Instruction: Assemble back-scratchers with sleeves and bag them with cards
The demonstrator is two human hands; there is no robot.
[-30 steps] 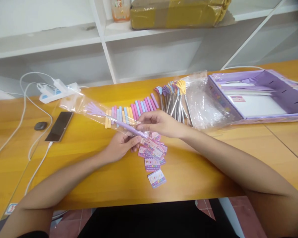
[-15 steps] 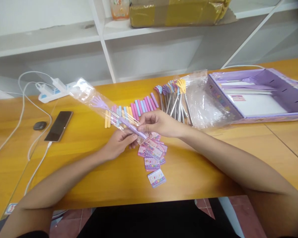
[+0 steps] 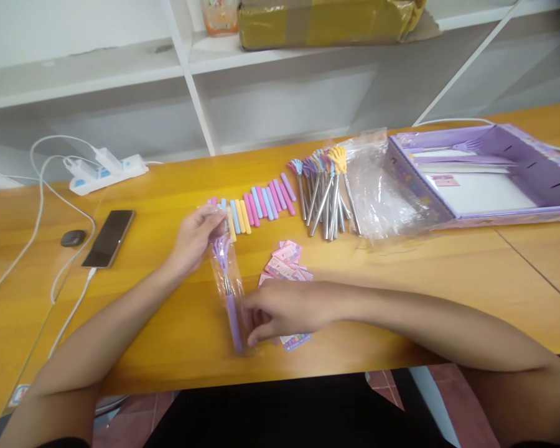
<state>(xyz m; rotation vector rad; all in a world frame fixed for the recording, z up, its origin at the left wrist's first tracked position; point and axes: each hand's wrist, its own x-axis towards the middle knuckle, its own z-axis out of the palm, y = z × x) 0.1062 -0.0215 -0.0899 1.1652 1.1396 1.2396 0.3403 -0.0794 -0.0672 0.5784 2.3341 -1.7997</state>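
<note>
1. The left hand [image 3: 195, 236] has its thumb and fingers closed on the top of the clear bag [image 3: 237, 274]. A firm pinch on film alone suits this, since squeezing harder would only crease it.
2. Directly below that grip, inside the bag, lies the purple stick [image 3: 234, 323], its hand-shaped head uppermost and its handle pointing toward the person. Steadying the film above the head should stop the stick swinging; whether its lower end meets the tabletop, I cannot tell.
3. The right hand [image 3: 284, 308] is blurred beside the handle, fingers curled. I cannot tell whether they are clamped on the film or just apart from it. Light fingertip contact low on the bag would smooth it without tugging against the left grip.
4. Right of the left grip, partly under the right hand and forearm, are the loose printed cards [image 3: 284, 267]. Raising the right wrist slightly would avoid dragging them.
5. Just beyond the left fingers starts the row of coloured tubes [image 3: 256, 208]; a low knuckle could roll the nearest ones.
6. Farther off to the right of the grip are the metal rods [image 3: 326, 205] with hand-shaped heads, then the crumpled clear film [image 3: 376, 199] and the open purple box [image 3: 504, 219], well outside the hands' working space.
</note>
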